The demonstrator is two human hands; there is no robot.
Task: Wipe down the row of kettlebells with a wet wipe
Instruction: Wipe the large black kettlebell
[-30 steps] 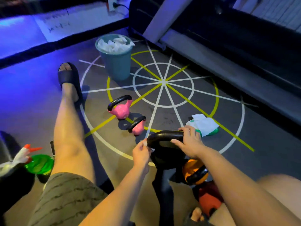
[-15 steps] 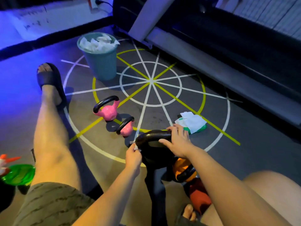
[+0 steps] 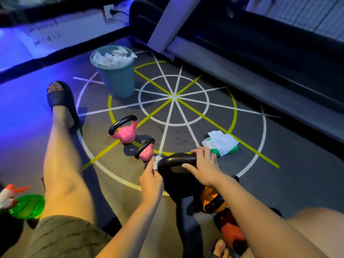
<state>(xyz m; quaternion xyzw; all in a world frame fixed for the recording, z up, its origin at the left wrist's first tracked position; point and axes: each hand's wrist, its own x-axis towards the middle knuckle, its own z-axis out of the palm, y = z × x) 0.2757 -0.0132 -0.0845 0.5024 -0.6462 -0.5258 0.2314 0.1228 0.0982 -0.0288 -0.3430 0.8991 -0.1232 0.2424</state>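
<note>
**Wipe on the black kettlebell handle, both hands engaged**

Containers: the teal bin (image 3: 119,84) stands upright at the far-left edge of the floor circle. It is filled to the rim with crumpled white wipes (image 3: 111,57). The green wipe pack (image 3: 222,146) lies flat on the floor just beyond your right hand (image 3: 203,168), with loose white sheets on top of it.

Hands: your left hand (image 3: 150,180) pinches a small bunched wet wipe (image 3: 156,162) in its fingertips. The wipe is pressed against the left end of the handle of the black kettlebell (image 3: 176,181), directly in front of you. Your right hand is curled over the right part of the same handle — fingers across the top, thumb on the near side.

Row: the smaller pink kettlebell (image 3: 146,152) sits just beyond the wipe, and the larger pink kettlebell (image 3: 125,134) is next past it. The orange kettlebell (image 3: 212,200) is on the near side of the black one. The red kettlebell (image 3: 230,231) is closer still — partly hidden under your right forearm.
</note>
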